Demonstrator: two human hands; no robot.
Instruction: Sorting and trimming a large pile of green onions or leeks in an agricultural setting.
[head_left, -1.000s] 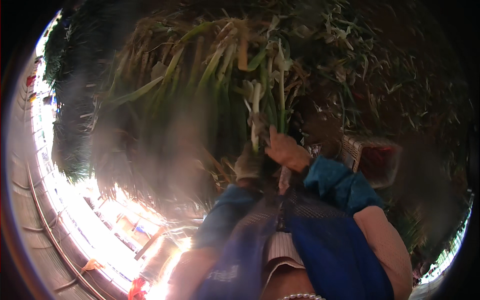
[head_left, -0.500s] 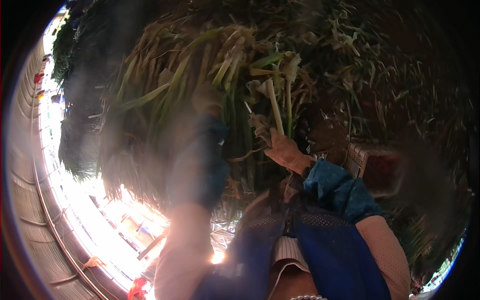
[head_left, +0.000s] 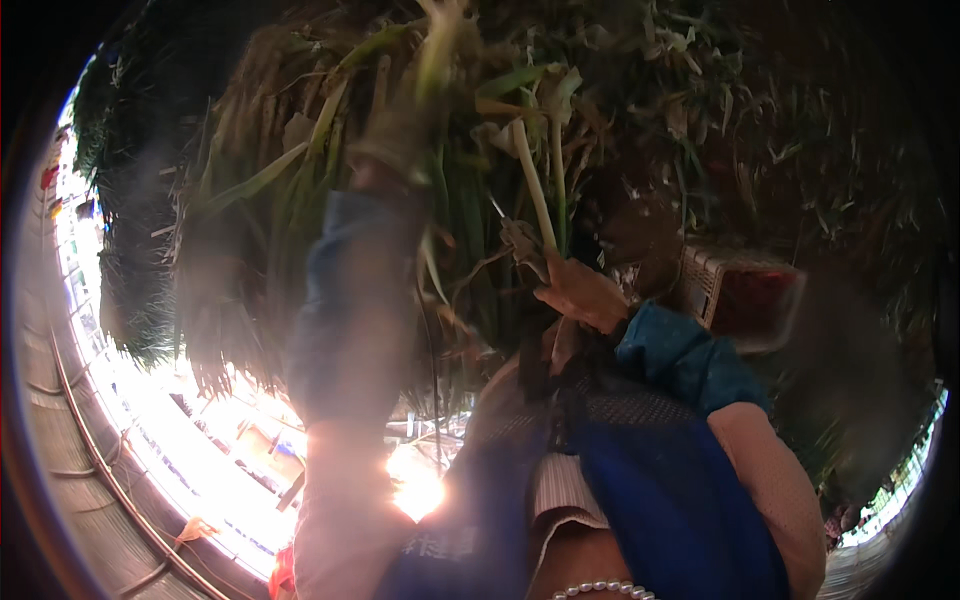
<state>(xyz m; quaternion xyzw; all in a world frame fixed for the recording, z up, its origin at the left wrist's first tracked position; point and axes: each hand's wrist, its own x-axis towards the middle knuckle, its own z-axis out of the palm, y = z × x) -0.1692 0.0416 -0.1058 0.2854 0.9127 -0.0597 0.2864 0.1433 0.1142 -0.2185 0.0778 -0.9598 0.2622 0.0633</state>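
Observation:
A large heap of leeks (head_left: 260, 150), with pale stalks and drooping green leaves, lies in front of me and to the left. My left hand (head_left: 388, 165) is over this heap, blurred and partly hidden by glare. A yellow-green leek (head_left: 436, 62) rises from its grip. Nearer my body, my right hand (head_left: 583, 292) is closed round pale leek stalks (head_left: 535, 185) that point away from me, with leafy tops at their far end. A thin shiny strip (head_left: 498, 208) sticks out beside the right hand; its lower end is hidden by a crumpled brownish scrap.
To the right of my right hand stands a tan lattice-sided crate (head_left: 699, 284) with a dark red inside. Loose leaves (head_left: 690, 60) litter the dark ground at the far right. Bright light and a ribbed curved wall (head_left: 60, 470) are on the left.
My left hand has moved farther away and slightly left, and a leek now rises from it above the heap. My right hand keeps its hold on the stalks. The view has shifted slightly.

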